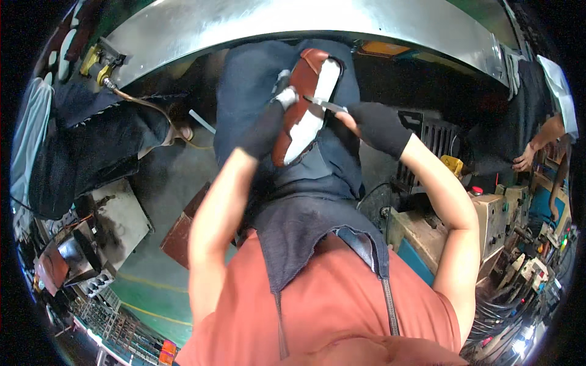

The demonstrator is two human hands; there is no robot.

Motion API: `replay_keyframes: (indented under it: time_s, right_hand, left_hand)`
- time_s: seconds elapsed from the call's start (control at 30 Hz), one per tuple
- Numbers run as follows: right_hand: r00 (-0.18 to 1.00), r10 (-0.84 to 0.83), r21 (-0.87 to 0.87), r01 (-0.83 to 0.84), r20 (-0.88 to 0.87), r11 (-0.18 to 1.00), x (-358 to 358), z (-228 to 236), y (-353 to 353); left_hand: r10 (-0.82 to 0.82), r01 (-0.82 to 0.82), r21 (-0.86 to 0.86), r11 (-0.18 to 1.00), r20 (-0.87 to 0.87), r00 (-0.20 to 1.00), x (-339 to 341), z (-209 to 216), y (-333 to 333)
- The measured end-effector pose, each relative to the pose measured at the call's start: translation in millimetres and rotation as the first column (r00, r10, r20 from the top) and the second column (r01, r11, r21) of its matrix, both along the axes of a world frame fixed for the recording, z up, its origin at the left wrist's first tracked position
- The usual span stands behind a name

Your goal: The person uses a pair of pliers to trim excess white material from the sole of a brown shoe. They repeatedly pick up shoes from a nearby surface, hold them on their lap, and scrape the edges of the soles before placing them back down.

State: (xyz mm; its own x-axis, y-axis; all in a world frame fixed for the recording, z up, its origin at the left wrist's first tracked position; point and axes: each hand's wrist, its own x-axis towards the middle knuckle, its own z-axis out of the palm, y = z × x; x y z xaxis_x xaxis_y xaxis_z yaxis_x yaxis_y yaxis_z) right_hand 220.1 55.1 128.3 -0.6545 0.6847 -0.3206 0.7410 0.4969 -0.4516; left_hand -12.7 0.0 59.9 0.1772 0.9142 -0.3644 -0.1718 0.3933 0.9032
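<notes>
A brown leather shoe lies along my lap on the dark apron, its white underside turned partly up. My left hand, in a dark covering with pale fingertips, is closed on the shoe's left edge. In my right hand, which wears a black covering with bare fingers showing, is a thin metal blade like a knife. Its dark tip reaches over the shoe's middle, close to my left fingers. Whether the tip touches the shoe I cannot tell.
A shiny metal bench curves across in front of my knees. Another person's hand shows at the right, and a seated person's dark-clad leg at the left. A machine box stands by my right elbow. A yellow tool with a hose sits far left.
</notes>
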Motion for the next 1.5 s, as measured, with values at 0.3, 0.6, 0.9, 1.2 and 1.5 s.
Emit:
replay_keyframes:
  time_s: [0.3,0.6,0.9,1.2,1.5]
  right_hand:
    - [0.958,0.148,-0.259,-0.082,0.247,0.962,10,78,55]
    - [0.993,-0.065,-0.340,0.030,-0.095,0.940,-16,-5,-22]
    - [0.925,-0.381,-0.616,0.302,0.004,0.727,23,-31,-44]
    - [0.947,-0.199,-0.476,0.058,-0.252,0.878,-34,77,-33]
    - [0.899,-0.360,-0.533,0.184,-0.248,0.826,-12,39,-81]
  left_hand:
    - [0.264,0.039,0.350,0.936,-0.772,0.578,34,-18,26]
    - [0.194,-0.180,0.091,0.979,-0.169,0.966,11,-31,-77]
    - [0.151,-0.128,0.113,0.985,-0.229,0.962,17,-46,-81]
    - [0.105,-0.141,-0.021,0.990,-0.558,0.823,28,-27,-53]
    - [0.186,-0.148,0.118,0.982,-0.460,0.868,16,2,-79]
